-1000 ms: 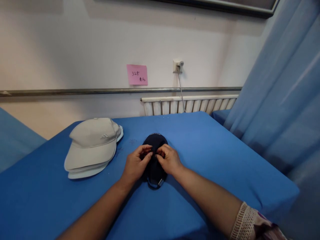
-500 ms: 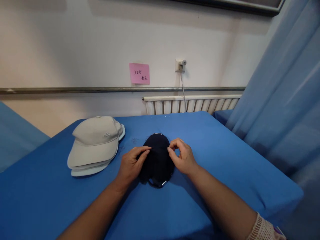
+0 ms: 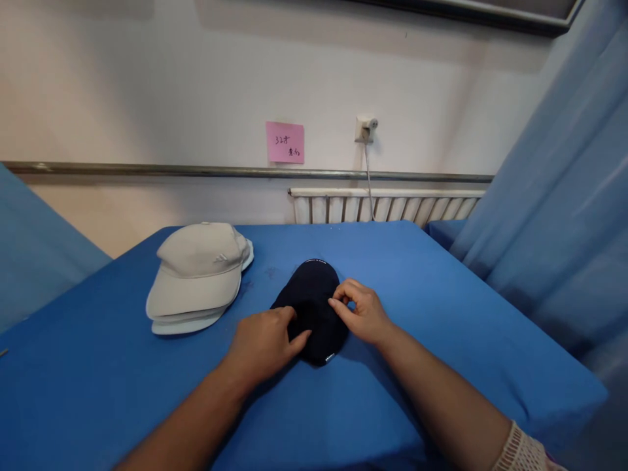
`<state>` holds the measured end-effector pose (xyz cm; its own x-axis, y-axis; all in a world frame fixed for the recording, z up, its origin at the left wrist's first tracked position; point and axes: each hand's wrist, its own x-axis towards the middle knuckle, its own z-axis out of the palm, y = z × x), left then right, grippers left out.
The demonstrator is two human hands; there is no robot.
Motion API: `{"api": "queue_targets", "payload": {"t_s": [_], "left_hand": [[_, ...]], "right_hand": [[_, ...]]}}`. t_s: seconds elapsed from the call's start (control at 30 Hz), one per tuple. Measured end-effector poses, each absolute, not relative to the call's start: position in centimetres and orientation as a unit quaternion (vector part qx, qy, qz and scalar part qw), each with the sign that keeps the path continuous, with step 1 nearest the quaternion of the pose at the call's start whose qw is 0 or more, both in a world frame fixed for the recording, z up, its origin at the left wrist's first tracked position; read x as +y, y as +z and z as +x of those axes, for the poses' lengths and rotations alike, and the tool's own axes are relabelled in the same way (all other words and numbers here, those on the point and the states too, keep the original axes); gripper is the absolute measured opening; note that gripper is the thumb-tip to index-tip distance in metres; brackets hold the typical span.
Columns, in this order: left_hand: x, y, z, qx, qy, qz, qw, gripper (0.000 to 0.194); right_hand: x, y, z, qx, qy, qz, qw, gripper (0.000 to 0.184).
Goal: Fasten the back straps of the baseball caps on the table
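A black cap (image 3: pixel 318 314) lies on the blue-covered table in front of me, with small white marks at its far edge and near edge. My left hand (image 3: pixel 267 343) is at the cap's left side, thumb lying over the dark fabric and fingers curled against it; their tips are partly lost in the dark cloth. On the other side, my right hand (image 3: pixel 362 311) pinches the cap's right edge between thumb and forefinger. Left of both hands sits a stack of light grey caps (image 3: pixel 199 281), brims toward me, a small logo on the top one.
The blue table cover (image 3: pixel 441 366) spreads around the caps. Behind it are a white radiator (image 3: pixel 387 206), a metal rail (image 3: pixel 196 171), a pink note (image 3: pixel 285 142) and a wall socket (image 3: pixel 365 130) with a plugged-in cord. Blue curtains (image 3: pixel 549 196) hang at the right.
My left hand has moved nearer along the cap's left side, and its thumb and fingers have spread from a pinch. The right hand keeps its pinch. The view has shifted slightly left.
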<state>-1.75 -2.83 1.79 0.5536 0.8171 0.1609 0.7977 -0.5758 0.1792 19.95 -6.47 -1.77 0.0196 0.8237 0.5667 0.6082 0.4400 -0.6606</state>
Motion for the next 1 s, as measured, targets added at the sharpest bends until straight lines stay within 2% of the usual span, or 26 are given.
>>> {"api": "queue_targets", "payload": {"t_s": [0.1, 0.37, 0.63, 0.73, 0.9, 1.0], "left_hand": [[-3.2, 1.2, -1.1, 0.45, 0.084, 0.889, 0.022, 0.018], [-3.2, 1.7, -1.8, 0.489, 0.036, 0.87, 0.046, 0.026], [-2.9, 1.0, -1.7, 0.483, -0.019, 0.872, 0.082, 0.012], [-2.7, 1.7, -2.0, 0.454, 0.023, 0.885, 0.1, 0.013], [-2.4, 2.8, -3.1, 0.364, 0.198, 0.887, 0.202, 0.021], [-2.4, 2.9, -3.6, 0.344, 0.225, 0.883, 0.225, 0.021]], "right_hand": [[-6.4, -1.9, 19.9, -0.69, 0.111, -0.515, 0.497, 0.014], [-6.3, -2.1, 19.9, -0.683, 0.122, -0.524, 0.494, 0.015], [-6.3, -2.6, 19.6, -0.711, 0.137, -0.499, 0.476, 0.014], [-6.2, -2.7, 19.7, -0.694, 0.137, -0.494, 0.505, 0.015], [-5.9, -2.6, 19.8, -0.631, 0.142, -0.478, 0.595, 0.014], [-5.8, -2.6, 19.7, -0.624, 0.155, -0.473, 0.602, 0.014]]}}
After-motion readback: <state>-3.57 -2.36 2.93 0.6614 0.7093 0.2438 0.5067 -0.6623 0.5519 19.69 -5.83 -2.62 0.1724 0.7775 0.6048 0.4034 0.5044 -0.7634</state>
